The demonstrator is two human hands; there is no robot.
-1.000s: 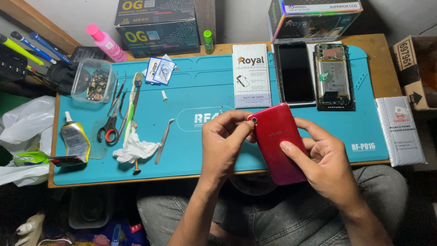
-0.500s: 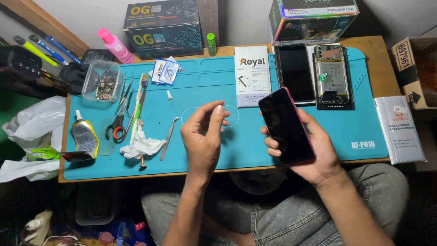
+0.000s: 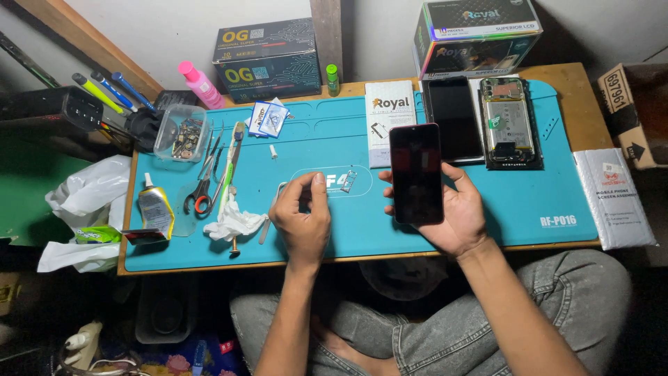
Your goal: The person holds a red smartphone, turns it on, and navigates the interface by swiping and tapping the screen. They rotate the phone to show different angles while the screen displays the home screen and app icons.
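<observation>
Turned screen-up since earlier, dark phone [image 3: 415, 173] gripped upright in right hand [image 3: 452, 209]; left hand [image 3: 303, 216] pinched, contents indiscernible, over teal mat [image 3: 529, 202]; advisable: steady phone edges.

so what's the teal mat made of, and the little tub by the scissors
The mat looks like soft silicone or rubber: matte teal, with moulded grooves and tray recesses along its far edge. The tub looks like thin clear plastic: glossy and see-through, so the small parts inside show through its wall.
</observation>
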